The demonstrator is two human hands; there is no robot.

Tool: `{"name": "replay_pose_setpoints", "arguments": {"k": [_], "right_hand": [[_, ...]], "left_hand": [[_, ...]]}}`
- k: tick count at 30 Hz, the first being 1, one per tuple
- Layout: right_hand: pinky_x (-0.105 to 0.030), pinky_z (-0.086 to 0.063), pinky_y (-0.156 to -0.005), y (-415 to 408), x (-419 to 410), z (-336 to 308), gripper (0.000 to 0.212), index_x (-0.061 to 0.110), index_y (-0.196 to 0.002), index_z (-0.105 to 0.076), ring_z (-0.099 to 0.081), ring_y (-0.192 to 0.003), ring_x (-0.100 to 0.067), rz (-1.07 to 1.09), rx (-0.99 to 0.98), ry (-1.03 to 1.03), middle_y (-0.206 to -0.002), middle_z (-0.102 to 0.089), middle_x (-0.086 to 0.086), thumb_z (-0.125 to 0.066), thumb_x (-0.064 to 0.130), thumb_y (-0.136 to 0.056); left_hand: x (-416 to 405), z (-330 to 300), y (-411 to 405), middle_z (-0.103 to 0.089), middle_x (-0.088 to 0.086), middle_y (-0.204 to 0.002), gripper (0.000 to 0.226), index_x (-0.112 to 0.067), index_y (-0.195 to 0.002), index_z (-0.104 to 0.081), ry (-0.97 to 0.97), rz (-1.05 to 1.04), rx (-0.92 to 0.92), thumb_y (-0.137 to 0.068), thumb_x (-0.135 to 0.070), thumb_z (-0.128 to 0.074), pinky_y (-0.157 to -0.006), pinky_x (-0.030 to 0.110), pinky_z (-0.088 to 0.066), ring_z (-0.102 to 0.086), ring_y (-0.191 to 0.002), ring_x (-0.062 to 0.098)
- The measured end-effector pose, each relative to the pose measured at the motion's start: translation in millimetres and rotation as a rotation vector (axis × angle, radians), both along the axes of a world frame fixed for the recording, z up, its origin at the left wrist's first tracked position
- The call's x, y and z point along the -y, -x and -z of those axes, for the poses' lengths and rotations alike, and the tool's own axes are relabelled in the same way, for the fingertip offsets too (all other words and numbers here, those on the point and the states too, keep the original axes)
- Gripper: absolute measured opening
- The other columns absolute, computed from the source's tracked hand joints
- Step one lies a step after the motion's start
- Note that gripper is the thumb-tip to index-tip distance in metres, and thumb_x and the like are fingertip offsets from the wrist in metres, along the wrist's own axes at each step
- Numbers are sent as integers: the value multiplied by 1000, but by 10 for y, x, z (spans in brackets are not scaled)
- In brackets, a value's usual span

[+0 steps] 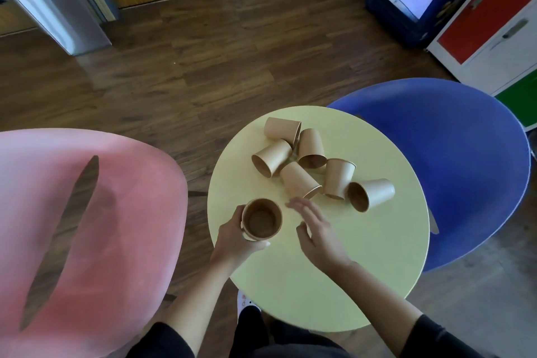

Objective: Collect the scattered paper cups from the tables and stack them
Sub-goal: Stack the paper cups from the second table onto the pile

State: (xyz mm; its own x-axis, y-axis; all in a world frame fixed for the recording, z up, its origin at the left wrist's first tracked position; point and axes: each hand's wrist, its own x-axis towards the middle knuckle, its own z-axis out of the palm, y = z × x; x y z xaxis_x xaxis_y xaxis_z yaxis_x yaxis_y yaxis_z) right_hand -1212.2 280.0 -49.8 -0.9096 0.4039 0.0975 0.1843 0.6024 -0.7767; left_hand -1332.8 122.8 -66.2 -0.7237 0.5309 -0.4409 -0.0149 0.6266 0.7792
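A round pale-yellow table [377, 256] carries several brown paper cups. My left hand [235, 237] grips an upright cup [261, 219] at the table's left edge; a second rim shows under it, so it looks like a short stack. My right hand [315, 229] hovers just right of that cup with fingers spread and nothing in it. Beyond my hands lie several loose cups on their sides or tipped: one nearest my right fingertips [299, 180], one at the right [370, 193], one at the far side [282, 128].
A pink chair [87, 227] stands left of the table and a blue chair [450, 168] to its right. On the wooden floor beyond are a steel bin [64, 23] with a black bag, a blue fridge [412, 0] and a red-and-white cabinet [488, 17].
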Motion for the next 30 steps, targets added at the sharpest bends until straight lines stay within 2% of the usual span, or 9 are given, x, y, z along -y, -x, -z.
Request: {"name": "replay_pose_setpoints", "arguments": {"k": [1,3,6,8,12,15,20,27,30], "right_hand": [[-13,-34,-100,13,-22,28,43,9,-121,-56,-48,-118,-9,107,14,61,-125,-53,2,-42,-4,-83],[-20,-41,-91,67,-88,113,30,8,-115,-55,-52,-109,-14,335,78,197,-115,-54,2,-50,-3,-88],[-31,-43,-79,173,-228,207,10,14,-102,-54,-55,-96,-18,639,294,573,-102,-56,1,-54,14,-92],[-36,-45,-84,235,-314,228,9,16,-98,-54,-54,-92,-18,770,408,818,-98,-57,-1,-55,24,-93],[-40,-45,-94,367,-452,276,15,12,-100,-56,-53,-96,-18,871,424,1124,-96,-57,-4,-55,26,-95],[-41,-43,-93,443,-509,323,20,12,-108,-58,-53,-105,-18,887,445,1205,-104,-61,-4,-54,27,-95],[-41,-40,-92,537,-582,318,27,10,-116,-60,-55,-103,-18,922,415,1285,-102,-64,-3,-53,25,-95],[-42,-36,-97,590,-633,279,10,14,-92,-59,-61,-94,-19,932,312,1383,-85,-66,-1,-50,18,-96],[-40,-36,-96,601,-631,258,10,15,-89,-56,-60,-88,-17,917,292,1391,-83,-64,0,-49,14,-96]], "left_hand": [[-14,1,6,-68,-15,-88,59,-39,-102,-54,1,1,6,-56,-21,-87,-66,12,-48,-64,-84,4],[-53,5,22,-68,-16,-86,61,-43,-98,-51,-4,24,-15,-55,-22,-89,-64,9,-46,-65,-82,3],[-130,-17,50,-66,-20,-82,66,-44,-100,-48,-15,47,-54,-55,-21,-90,-62,2,-41,-62,-77,-3],[-187,-25,65,-65,-20,-82,66,-39,-103,-50,-26,58,-73,-55,-21,-91,-62,1,-40,-61,-76,-5],[-298,-5,95,-66,-18,-83,66,-36,-105,-52,-37,82,-80,-54,-22,-91,-62,1,-40,-62,-78,-3],[-378,6,114,-67,-15,-84,64,-32,-106,-54,-38,92,-65,-55,-21,-91,-62,4,-42,-62,-78,2],[-519,-31,144,-64,-19,-85,63,-32,-105,-53,-40,113,-38,-57,-16,-90,-61,0,-38,-58,-79,-8],[-609,-20,129,-66,-15,-87,65,-31,-109,-54,-48,101,-32,-56,-17,-90,-62,2,-41,-61,-81,1],[-608,-17,131,-66,-14,-89,67,-31,-111,-54,-43,102,-34,-56,-17,-90,-62,2,-41,-61,-82,3]]}}
